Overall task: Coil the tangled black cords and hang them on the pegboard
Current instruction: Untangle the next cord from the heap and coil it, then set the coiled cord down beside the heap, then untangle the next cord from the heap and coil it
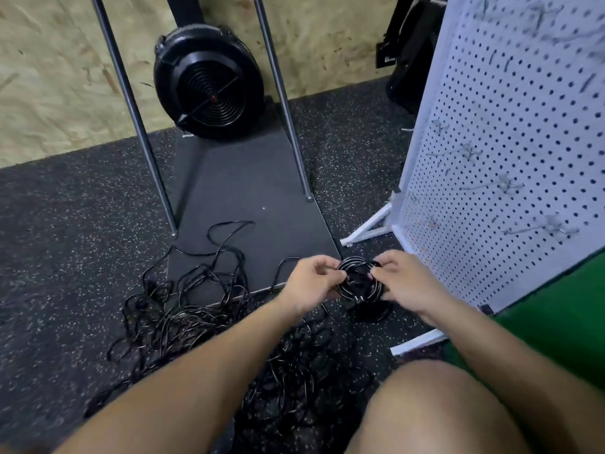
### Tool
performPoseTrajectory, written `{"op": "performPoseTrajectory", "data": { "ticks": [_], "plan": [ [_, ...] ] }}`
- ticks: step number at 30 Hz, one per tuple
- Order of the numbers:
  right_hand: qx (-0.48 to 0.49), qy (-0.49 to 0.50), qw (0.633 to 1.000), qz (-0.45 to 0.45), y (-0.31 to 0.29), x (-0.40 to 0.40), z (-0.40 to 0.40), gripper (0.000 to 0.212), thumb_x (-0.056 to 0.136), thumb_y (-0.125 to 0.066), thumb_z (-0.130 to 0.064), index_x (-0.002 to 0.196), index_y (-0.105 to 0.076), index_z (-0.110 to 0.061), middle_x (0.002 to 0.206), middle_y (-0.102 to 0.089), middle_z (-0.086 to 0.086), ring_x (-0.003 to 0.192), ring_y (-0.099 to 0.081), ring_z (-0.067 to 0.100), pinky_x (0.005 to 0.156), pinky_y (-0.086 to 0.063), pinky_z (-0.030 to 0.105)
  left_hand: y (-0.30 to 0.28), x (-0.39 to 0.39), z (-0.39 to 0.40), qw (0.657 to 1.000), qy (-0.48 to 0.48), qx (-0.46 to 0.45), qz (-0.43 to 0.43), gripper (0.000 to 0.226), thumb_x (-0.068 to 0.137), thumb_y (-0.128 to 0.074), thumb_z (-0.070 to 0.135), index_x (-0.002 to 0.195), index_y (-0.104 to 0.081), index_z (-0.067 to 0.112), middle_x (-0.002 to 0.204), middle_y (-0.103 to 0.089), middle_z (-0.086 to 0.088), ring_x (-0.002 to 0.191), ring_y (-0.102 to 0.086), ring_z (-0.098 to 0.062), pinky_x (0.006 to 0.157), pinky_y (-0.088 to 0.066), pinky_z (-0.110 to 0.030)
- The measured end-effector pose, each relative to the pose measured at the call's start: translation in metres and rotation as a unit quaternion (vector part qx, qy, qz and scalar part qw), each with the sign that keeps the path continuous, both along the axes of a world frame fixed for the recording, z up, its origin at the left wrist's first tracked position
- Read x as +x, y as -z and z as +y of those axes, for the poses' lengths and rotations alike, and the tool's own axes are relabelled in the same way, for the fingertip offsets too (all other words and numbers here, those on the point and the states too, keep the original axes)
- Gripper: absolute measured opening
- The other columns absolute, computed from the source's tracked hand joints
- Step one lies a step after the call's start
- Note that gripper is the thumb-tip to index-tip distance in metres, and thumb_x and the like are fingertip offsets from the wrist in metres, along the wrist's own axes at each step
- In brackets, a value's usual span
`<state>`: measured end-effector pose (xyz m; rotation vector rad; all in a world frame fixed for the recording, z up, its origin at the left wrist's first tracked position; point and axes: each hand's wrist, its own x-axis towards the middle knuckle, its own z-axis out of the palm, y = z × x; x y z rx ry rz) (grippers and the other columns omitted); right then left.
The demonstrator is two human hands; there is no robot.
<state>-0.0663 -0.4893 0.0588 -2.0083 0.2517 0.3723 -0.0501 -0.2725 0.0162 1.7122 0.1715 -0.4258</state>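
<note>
Both hands pinch one small round coil, the left hand on its left edge, the right hand on its right. The big white pegboard stands just right, nearer the right hand. Tangled black cords lie on the floor, lower left.

Dim, soft light; wide-angle edge distortion.

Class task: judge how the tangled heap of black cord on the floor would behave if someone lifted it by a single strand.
The tangled cords are thin and lie in loose curves, so they are probably floppy and light. Their loops cross many times, so one lifted strand would likely drag others along. The coil gripped by the left hand and right hand might spring open if released.
</note>
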Motion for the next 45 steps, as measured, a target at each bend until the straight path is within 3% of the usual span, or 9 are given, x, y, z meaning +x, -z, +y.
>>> {"op": "performPoseTrajectory", "data": {
  "ticks": [10, 14, 19, 24, 29, 33, 36, 42, 45],
  "plan": [
    [-0.058, -0.005, 0.998, 0.034, 0.169, -0.006, -0.061, 0.020, 0.101, -0.079, -0.028, 0.118, -0.074, -0.036, 0.120, -0.073, -0.007, 0.106, -0.074, 0.012, 0.095, -0.065, 0.049, 0.160, -0.001, -0.060, 0.989, 0.037, 0.128, 0.057, 0.024, 0.092, -0.089, 0.017, 0.088, -0.071, 0.033, 0.091, -0.077, 0.008, 0.085, -0.073, -0.013, 0.088, -0.061, -0.035],
    [-0.088, 0.000, 0.996, 0.014, 0.190, -0.005, -0.067, 0.023, 0.099, -0.082, -0.019, 0.121, -0.078, -0.026, 0.119, -0.073, -0.003, 0.104, -0.073, 0.009, 0.098, -0.062, 0.037, 0.197, 0.004, -0.070, 0.984, 0.038, 0.155, 0.082, 0.017, 0.087, -0.088, 0.016, 0.086, -0.075, 0.027, 0.088, -0.079, 0.002, 0.082, -0.077, -0.026, 0.084, -0.067, -0.051],
    [-0.156, 0.018, 0.988, -0.007, 0.209, -0.001, -0.069, 0.026, 0.091, -0.091, -0.023, 0.115, -0.080, -0.021, 0.105, -0.077, -0.011, 0.093, -0.074, 0.008, 0.093, -0.063, 0.037, 0.208, 0.007, -0.074, 0.975, 0.043, 0.205, 0.074, 0.014, 0.094, -0.083, 0.009, 0.098, -0.074, 0.019, 0.102, -0.080, -0.003, 0.079, -0.078, -0.024, 0.077, -0.066, -0.038],
    [-0.201, 0.019, 0.979, -0.023, 0.208, 0.001, -0.063, 0.019, 0.091, -0.091, -0.024, 0.098, -0.074, -0.030, 0.090, -0.073, -0.018, 0.080, -0.071, 0.004, 0.079, -0.066, 0.040, 0.211, 0.008, -0.057, 0.978, 0.034, 0.183, 0.095, 0.017, 0.096, -0.082, 0.007, 0.092, -0.075, 0.021, 0.105, -0.080, -0.010, 0.079, -0.074, -0.024, 0.082, -0.067, -0.049],
    [-0.174, 0.007, 0.984, -0.044, 0.198, 0.002, -0.044, 0.019, 0.095, -0.085, -0.019, 0.092, -0.071, -0.032, 0.085, -0.072, -0.017, 0.076, -0.070, 0.002, 0.077, -0.065, 0.035, 0.205, 0.006, -0.034, 0.985, 0.050, 0.125, 0.104, 0.025, 0.098, -0.075, -0.005, 0.092, -0.076, 0.020, 0.103, -0.081, -0.011, 0.102, -0.078, -0.039, 0.090, -0.067, -0.055],
    [-0.133, -0.045, 0.989, -0.050, 0.187, 0.002, -0.015, 0.018, 0.096, -0.083, -0.020, 0.091, -0.073, -0.034, 0.087, -0.074, -0.017, 0.077, -0.071, 0.002, 0.079, -0.064, 0.032, 0.188, -0.001, -0.014, 0.991, 0.066, 0.069, 0.096, 0.026, 0.100, -0.067, -0.013, 0.101, -0.074, 0.012, 0.117, -0.077, -0.022, 0.104, -0.076, -0.024, 0.083, -0.066, -0.032],
    [-0.093, -0.113, 0.989, -0.039, 0.182, 0.005, 0.010, 0.015, 0.096, -0.082, -0.022, 0.091, -0.074, -0.034, 0.089, -0.076, -0.015, 0.081, -0.072, 0.002, 0.081, -0.063, 0.031, 0.181, -0.006, 0.021, 0.992, 0.052, 0.068, 0.094, 0.023, 0.101, -0.070, -0.008, 0.107, -0.074, 0.014, 0.114, -0.080, -0.015, 0.102, -0.077, -0.021, 0.085, -0.067, -0.037],
    [-0.064, -0.231, 0.971, -0.007, 0.188, 0.026, 0.079, 0.009, 0.098, -0.080, -0.022, 0.099, -0.077, -0.030, 0.099, -0.076, -0.012, 0.076, -0.067, -0.007, 0.073, -0.049, 0.012, 0.168, -0.024, 0.122, 0.981, -0.026, 0.183, 0.054, 0.019, 0.101, -0.077, 0.007, 0.100, -0.079, 0.026, 0.099, -0.083, -0.002, 0.096, -0.079, -0.031, 0.087, -0.065, -0.052],
    [-0.052, -0.275, 0.960, -0.006, 0.196, 0.042, 0.126, 0.009, 0.097, -0.080, -0.022, 0.103, -0.078, -0.028, 0.099, -0.076, -0.012, 0.073, -0.063, -0.012, 0.073, -0.047, 0.015, 0.157, -0.031, 0.169, 0.965, -0.053, 0.257, 0.022, 0.017, 0.099, -0.078, 0.008, 0.103, -0.079, 0.025, 0.095, -0.082, 0.008, 0.091, -0.079, -0.016, 0.087, -0.066, -0.044]
  ]
}}
